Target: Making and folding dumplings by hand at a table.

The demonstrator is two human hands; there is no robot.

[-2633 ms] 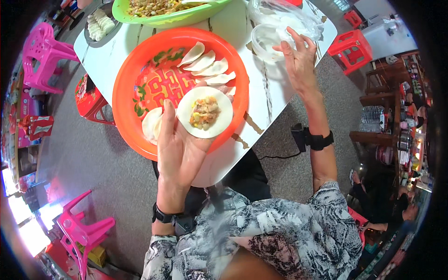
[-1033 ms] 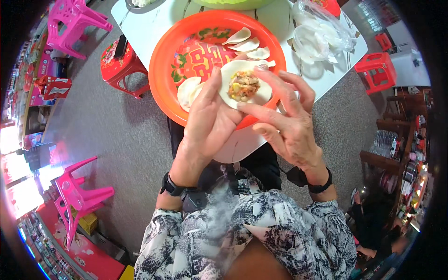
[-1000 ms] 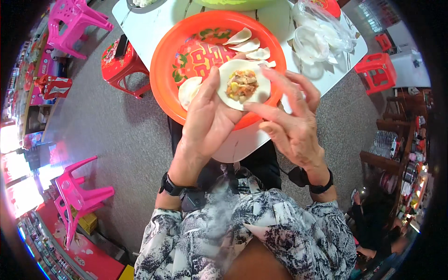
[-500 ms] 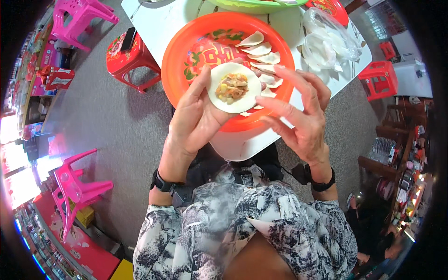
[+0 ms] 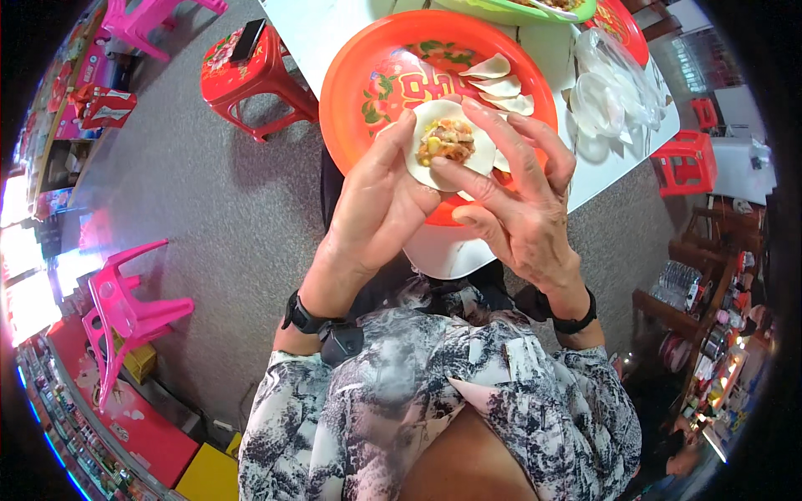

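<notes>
My left hand (image 5: 368, 204) holds a round white dumpling wrapper (image 5: 482, 150) on its fingers, the thumb at the wrapper's left edge. A mound of chopped filling (image 5: 447, 140) lies in the wrapper's middle. Over its right side is my right hand (image 5: 539, 213), fingers spread, one fingertip at the filling's lower edge. Beneath both hands sits a large orange-red round tray (image 5: 338, 96) with a floral pattern. Folded half-moon dumplings (image 5: 501, 87) line the tray's right side, some of them hidden by my right hand.
On the white table (image 5: 434, 260), a clear plastic bag with pale wrappers (image 5: 597, 104) lies right of the tray. A green basin (image 5: 501, 8) stands behind. A red stool (image 5: 242, 83) bearing a phone (image 5: 248, 40) is at the left, a pink chair (image 5: 138, 313) farther left, another red stool (image 5: 685, 163) at right.
My right hand has moved in over the wrapper, bringing a fingertip to the filling. The wrapper is tilted more in my left hand. The whole view has shifted slightly.
</notes>
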